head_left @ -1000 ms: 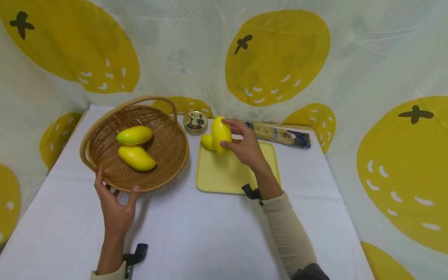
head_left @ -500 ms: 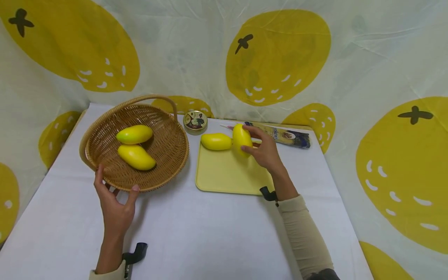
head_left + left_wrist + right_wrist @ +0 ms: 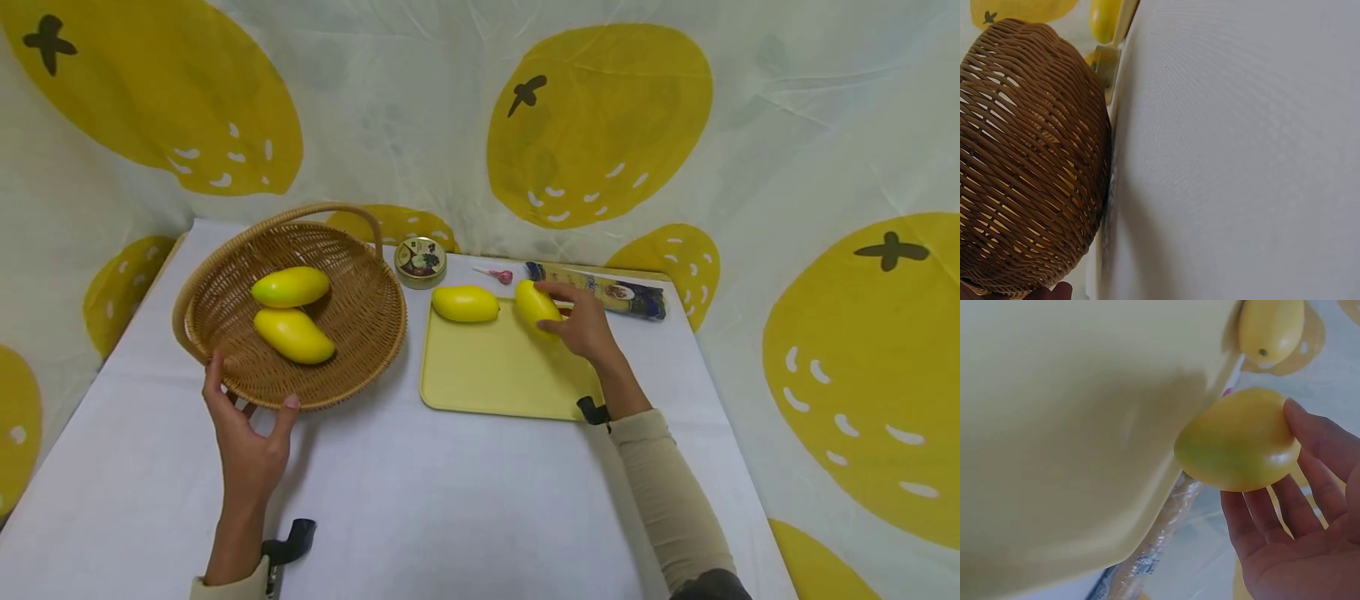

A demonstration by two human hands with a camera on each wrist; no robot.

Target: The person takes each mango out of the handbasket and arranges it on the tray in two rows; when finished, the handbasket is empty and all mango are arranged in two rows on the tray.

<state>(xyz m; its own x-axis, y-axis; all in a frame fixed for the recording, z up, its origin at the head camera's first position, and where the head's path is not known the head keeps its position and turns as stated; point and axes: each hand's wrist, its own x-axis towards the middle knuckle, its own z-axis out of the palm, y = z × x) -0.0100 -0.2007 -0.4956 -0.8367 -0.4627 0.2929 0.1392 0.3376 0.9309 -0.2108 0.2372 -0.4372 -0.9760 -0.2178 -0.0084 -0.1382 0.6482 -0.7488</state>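
Observation:
My right hand (image 3: 587, 323) grips a yellow mango (image 3: 536, 307) with a greenish patch, low over the back right part of the pale yellow tray (image 3: 495, 375). In the right wrist view the thumb lies on one side of this mango (image 3: 1238, 440) and the fingers on the other. Another mango (image 3: 465, 303) lies at the tray's back left. On the left, my left hand (image 3: 251, 446) holds the near rim of a wicker basket (image 3: 360, 350), thumb and fingers spread along it. Inside the basket are two mangoes, one (image 3: 291, 287) behind the other (image 3: 294, 337).
Behind the tray stand a round tin (image 3: 420, 262) and a pink lollipop (image 3: 501, 275). A long printed packet (image 3: 622, 293) lies at the back right, close to my right hand. The basket's arched handle (image 3: 315, 210) rises at its back. Fruit-patterned cloth (image 3: 420, 125) hangs behind the table.
My right hand has carried its mango rightward and lower, away from the mango at the tray's back left. The lollipop has come into view. My left hand stays on the basket.

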